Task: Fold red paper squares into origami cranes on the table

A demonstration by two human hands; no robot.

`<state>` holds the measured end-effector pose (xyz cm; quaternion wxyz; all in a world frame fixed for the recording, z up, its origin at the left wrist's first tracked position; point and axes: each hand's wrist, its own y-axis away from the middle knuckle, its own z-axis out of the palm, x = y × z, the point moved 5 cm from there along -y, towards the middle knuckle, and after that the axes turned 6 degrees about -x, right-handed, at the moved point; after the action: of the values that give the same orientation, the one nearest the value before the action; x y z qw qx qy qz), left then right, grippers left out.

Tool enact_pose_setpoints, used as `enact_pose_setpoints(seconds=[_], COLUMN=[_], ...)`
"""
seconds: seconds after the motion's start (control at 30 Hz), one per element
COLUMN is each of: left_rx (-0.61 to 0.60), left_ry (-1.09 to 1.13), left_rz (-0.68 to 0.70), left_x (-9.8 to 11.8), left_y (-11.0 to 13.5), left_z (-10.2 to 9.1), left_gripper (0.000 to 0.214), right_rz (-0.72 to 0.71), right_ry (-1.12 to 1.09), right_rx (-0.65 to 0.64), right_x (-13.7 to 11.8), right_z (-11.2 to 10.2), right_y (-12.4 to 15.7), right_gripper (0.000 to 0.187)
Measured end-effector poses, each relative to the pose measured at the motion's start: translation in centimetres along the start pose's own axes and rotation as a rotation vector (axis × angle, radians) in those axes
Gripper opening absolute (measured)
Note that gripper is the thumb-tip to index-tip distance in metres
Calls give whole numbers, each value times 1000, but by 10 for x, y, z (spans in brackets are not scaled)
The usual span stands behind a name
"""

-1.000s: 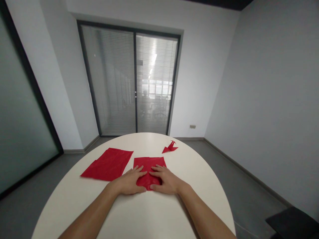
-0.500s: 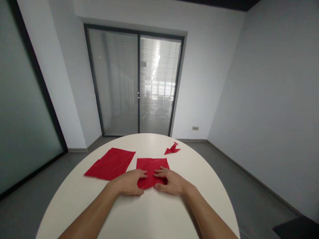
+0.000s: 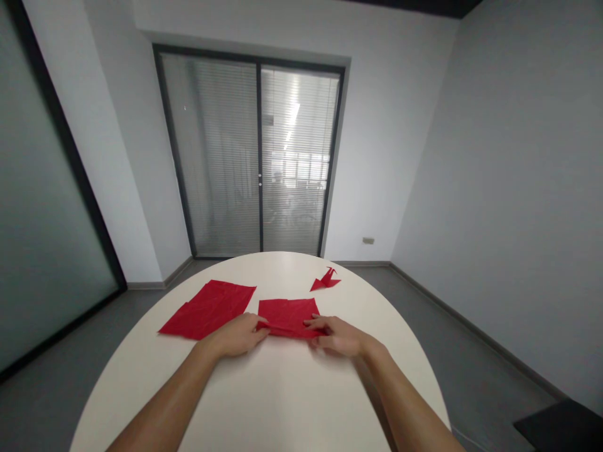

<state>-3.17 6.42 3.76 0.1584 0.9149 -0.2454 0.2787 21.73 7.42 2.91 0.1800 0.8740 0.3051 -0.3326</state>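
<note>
A red sheet of paper [image 3: 288, 314] lies in front of me, its near edge raised and folded over toward the far side. My left hand [image 3: 242, 333] pinches the near left corner between thumb and fingers. At the near right corner, my right hand [image 3: 336, 336] grips the paper, its thumb below and fingers on top. Farther off to the right stands a folded red paper crane [image 3: 326, 280]. Larger red paper [image 3: 210, 309], creased and seemingly layered, lies flat to the left, close to my left wrist.
Everything rests on a round white table [image 3: 277, 402]. Beyond it are a glass door with blinds [image 3: 254, 157] and white walls. A dark object [image 3: 563, 427] sits low at the right edge of view.
Both hands have moved apart to the paper's near corners. The near edge, flat toward me before, is now lifted and folded away from me, so the sheet looks shorter.
</note>
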Motion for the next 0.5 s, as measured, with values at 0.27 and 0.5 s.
enact_pose_setpoints(seconds=[0.27, 0.5], left_rx=[160, 335], left_ry=[17, 28], left_rz=[-60, -87], left_x=[-8, -20], left_y=[-5, -14], left_z=[-3, -5], left_gripper=[43, 42], right_rz=[-49, -51], right_ry=[-117, -197], right_rx=[102, 252], right_x=[-4, 12], right_z=[-10, -7], right_y=[7, -5], right_gripper=[42, 45])
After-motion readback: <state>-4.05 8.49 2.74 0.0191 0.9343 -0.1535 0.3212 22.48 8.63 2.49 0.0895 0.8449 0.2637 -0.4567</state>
